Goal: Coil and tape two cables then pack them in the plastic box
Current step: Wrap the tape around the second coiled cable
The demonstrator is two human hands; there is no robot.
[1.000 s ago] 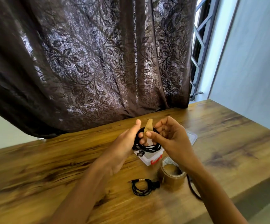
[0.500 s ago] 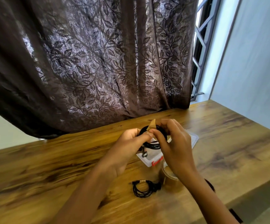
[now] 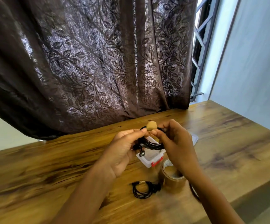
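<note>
Pinching a coiled black cable at its top with curled fingertips, the left hand and right hand hold it above the clear plastic box with a red latch. A brown tape strip sticks up from the coil. A second black cable coil lies on the wooden worktop beside the brown tape roll.

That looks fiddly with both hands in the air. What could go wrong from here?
The tape piece sticks up from the coil, not yet pressed down; it might fold onto itself or stick crooked. The left hand and right hand pinch the coil's top, so a looser grip could let the loops spring apart. The dangling plug may snag on the box.
</note>
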